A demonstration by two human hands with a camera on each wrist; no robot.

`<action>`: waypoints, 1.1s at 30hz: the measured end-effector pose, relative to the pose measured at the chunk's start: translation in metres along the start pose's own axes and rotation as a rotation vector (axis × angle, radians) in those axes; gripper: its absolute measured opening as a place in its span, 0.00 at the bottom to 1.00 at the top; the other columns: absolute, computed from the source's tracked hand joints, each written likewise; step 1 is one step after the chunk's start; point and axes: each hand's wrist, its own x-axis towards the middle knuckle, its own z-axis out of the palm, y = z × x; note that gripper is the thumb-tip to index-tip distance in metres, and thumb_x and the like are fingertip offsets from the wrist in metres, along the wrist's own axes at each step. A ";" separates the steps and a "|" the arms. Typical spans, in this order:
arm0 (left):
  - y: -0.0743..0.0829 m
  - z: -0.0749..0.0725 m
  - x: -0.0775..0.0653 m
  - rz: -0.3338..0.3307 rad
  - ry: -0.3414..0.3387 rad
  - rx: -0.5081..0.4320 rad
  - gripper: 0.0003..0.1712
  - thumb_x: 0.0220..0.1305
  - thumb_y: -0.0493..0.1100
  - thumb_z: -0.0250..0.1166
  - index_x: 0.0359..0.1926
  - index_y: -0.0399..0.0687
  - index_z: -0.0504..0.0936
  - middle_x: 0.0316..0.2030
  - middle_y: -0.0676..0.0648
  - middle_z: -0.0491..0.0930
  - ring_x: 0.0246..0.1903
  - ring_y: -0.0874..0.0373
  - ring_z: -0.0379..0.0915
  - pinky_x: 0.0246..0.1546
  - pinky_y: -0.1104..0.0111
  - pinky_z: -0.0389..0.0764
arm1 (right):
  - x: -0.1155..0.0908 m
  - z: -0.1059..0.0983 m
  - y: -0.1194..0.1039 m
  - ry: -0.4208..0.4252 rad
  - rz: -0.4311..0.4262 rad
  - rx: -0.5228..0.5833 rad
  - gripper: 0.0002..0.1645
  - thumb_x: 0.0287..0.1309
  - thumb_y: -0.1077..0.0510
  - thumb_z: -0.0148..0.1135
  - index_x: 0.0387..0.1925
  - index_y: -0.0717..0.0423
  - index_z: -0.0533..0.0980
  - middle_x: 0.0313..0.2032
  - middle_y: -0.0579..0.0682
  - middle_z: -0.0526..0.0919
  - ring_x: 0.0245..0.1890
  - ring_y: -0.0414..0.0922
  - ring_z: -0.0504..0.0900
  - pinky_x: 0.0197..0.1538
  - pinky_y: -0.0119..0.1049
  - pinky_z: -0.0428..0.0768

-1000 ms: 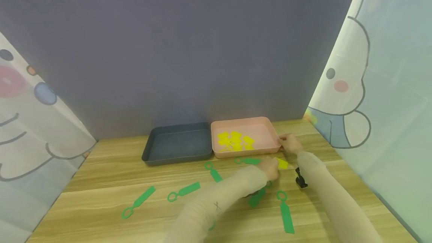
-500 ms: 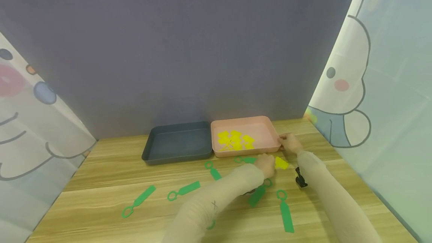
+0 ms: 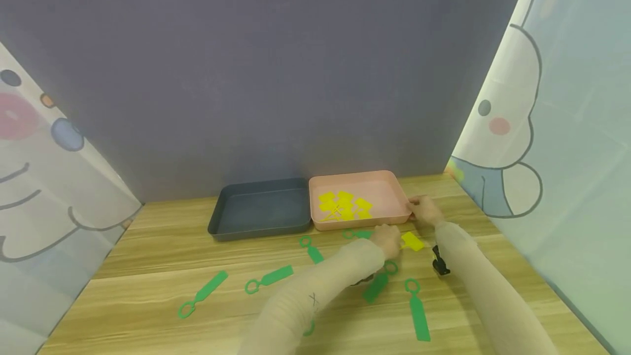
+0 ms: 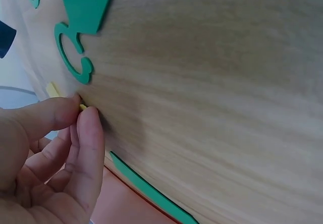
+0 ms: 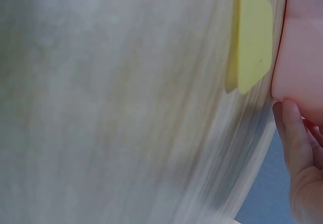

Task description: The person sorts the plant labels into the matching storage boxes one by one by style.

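Note:
My left hand point(image 3: 387, 241) reaches across to the right and pinches the thin end of a yellow tag point(image 3: 412, 241) between thumb and forefinger. In the left wrist view only small bits of yellow show at the fingertips point(image 4: 90, 115). The tag's flat part point(image 5: 256, 42) appears slightly raised over the wood, casting a shadow, in the right wrist view. My right hand point(image 3: 425, 211) holds the near right corner of the pink tray point(image 3: 386, 185); some of its fingers are hidden. Several yellow tags point(image 3: 345, 207) lie in that tray.
A dark blue tray point(image 3: 263, 207) stands left of the pink one. Several green tags with ring ends lie about the wooden table, including one at the left point(image 3: 209, 287) and one at the right point(image 3: 419, 318). A small black object point(image 3: 440, 262) is by the right forearm.
My left hand has drawn slightly left. The yellow tag has shifted and turned, and its narrow stem now shows beside the fingers. My right hand stays at the tray corner.

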 end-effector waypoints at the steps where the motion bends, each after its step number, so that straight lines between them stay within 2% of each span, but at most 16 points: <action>1: 0.000 -0.001 0.000 0.000 -0.002 -0.002 0.12 0.57 0.40 0.63 0.45 0.51 0.82 0.38 0.54 0.84 0.20 0.65 0.73 0.25 0.80 0.79 | 0.000 0.000 0.000 0.003 0.004 0.000 0.21 0.66 0.63 0.45 0.53 0.78 0.67 0.49 0.72 0.75 0.36 0.48 0.83 0.41 0.36 0.82; 2: 0.000 0.000 0.000 -0.002 -0.005 -0.005 0.13 0.58 0.39 0.63 0.45 0.50 0.81 0.38 0.54 0.84 0.20 0.65 0.72 0.25 0.80 0.79 | 0.000 0.000 0.000 0.005 0.006 0.002 0.21 0.66 0.63 0.45 0.53 0.77 0.67 0.48 0.72 0.75 0.35 0.48 0.83 0.40 0.36 0.82; 5: -0.001 0.000 0.001 0.001 -0.013 -0.018 0.11 0.59 0.39 0.62 0.44 0.49 0.82 0.29 0.54 0.83 0.15 0.65 0.70 0.18 0.81 0.75 | 0.000 -0.001 0.001 0.009 -0.004 -0.009 0.21 0.65 0.63 0.44 0.52 0.78 0.67 0.47 0.73 0.76 0.34 0.47 0.83 0.38 0.34 0.82; 9: -0.003 0.002 0.002 0.006 -0.012 -0.028 0.08 0.59 0.38 0.62 0.40 0.49 0.83 0.19 0.53 0.77 0.11 0.64 0.66 0.10 0.82 0.68 | 0.001 0.000 0.001 0.017 -0.014 -0.018 0.21 0.65 0.63 0.44 0.52 0.78 0.68 0.46 0.72 0.76 0.33 0.46 0.83 0.36 0.32 0.82; 14: -0.005 0.004 0.006 0.004 0.012 -0.017 0.07 0.58 0.39 0.62 0.38 0.48 0.83 0.21 0.54 0.78 0.14 0.64 0.67 0.14 0.82 0.70 | 0.000 0.000 0.000 0.012 -0.018 0.002 0.21 0.65 0.64 0.45 0.51 0.79 0.68 0.47 0.73 0.75 0.34 0.47 0.83 0.38 0.34 0.83; 17: -0.007 0.003 0.009 0.018 0.018 0.005 0.05 0.59 0.39 0.61 0.30 0.47 0.82 0.18 0.53 0.76 0.14 0.64 0.64 0.16 0.81 0.71 | -0.001 0.001 -0.001 0.012 -0.018 0.014 0.21 0.65 0.64 0.45 0.52 0.79 0.67 0.48 0.73 0.75 0.34 0.49 0.84 0.38 0.35 0.83; 20: -0.009 0.001 0.011 0.051 0.027 0.067 0.09 0.58 0.39 0.61 0.22 0.48 0.80 0.16 0.55 0.71 0.14 0.64 0.62 0.24 0.79 0.73 | -0.002 0.001 -0.002 0.015 -0.010 0.013 0.21 0.65 0.64 0.45 0.53 0.79 0.66 0.48 0.73 0.75 0.35 0.51 0.84 0.38 0.35 0.83; 22: -0.012 0.000 0.011 0.072 0.023 0.093 0.11 0.58 0.39 0.61 0.19 0.48 0.79 0.14 0.55 0.70 0.13 0.65 0.61 0.24 0.79 0.73 | -0.002 0.001 -0.001 0.014 -0.011 0.007 0.22 0.65 0.64 0.44 0.53 0.79 0.66 0.49 0.73 0.74 0.35 0.51 0.84 0.38 0.35 0.83; 24: -0.016 0.001 0.009 0.097 0.031 0.094 0.09 0.58 0.39 0.62 0.22 0.48 0.82 0.18 0.56 0.75 0.16 0.66 0.66 0.27 0.81 0.74 | -0.001 0.002 0.000 0.012 -0.012 0.005 0.22 0.65 0.64 0.44 0.53 0.80 0.65 0.49 0.74 0.74 0.35 0.51 0.84 0.38 0.35 0.83; 27: -0.022 -0.001 0.002 0.128 0.035 0.062 0.06 0.58 0.39 0.62 0.28 0.47 0.85 0.28 0.55 0.83 0.24 0.67 0.74 0.31 0.82 0.76 | 0.000 0.002 0.002 0.011 -0.015 0.009 0.22 0.65 0.65 0.45 0.53 0.81 0.65 0.50 0.75 0.72 0.35 0.52 0.83 0.37 0.35 0.83; 29: -0.027 -0.005 -0.004 0.141 0.035 0.023 0.06 0.58 0.38 0.62 0.31 0.46 0.86 0.36 0.53 0.83 0.33 0.64 0.78 0.36 0.80 0.78 | 0.000 0.001 0.002 0.006 -0.015 0.012 0.22 0.65 0.65 0.44 0.53 0.82 0.64 0.50 0.76 0.72 0.36 0.52 0.83 0.37 0.36 0.83; 33: -0.037 -0.014 -0.014 0.134 0.017 -0.046 0.06 0.57 0.37 0.62 0.32 0.44 0.85 0.40 0.51 0.82 0.38 0.60 0.79 0.37 0.76 0.80 | 0.002 0.001 0.003 -0.007 -0.011 0.022 0.22 0.65 0.65 0.44 0.53 0.82 0.63 0.51 0.77 0.70 0.37 0.53 0.83 0.38 0.36 0.83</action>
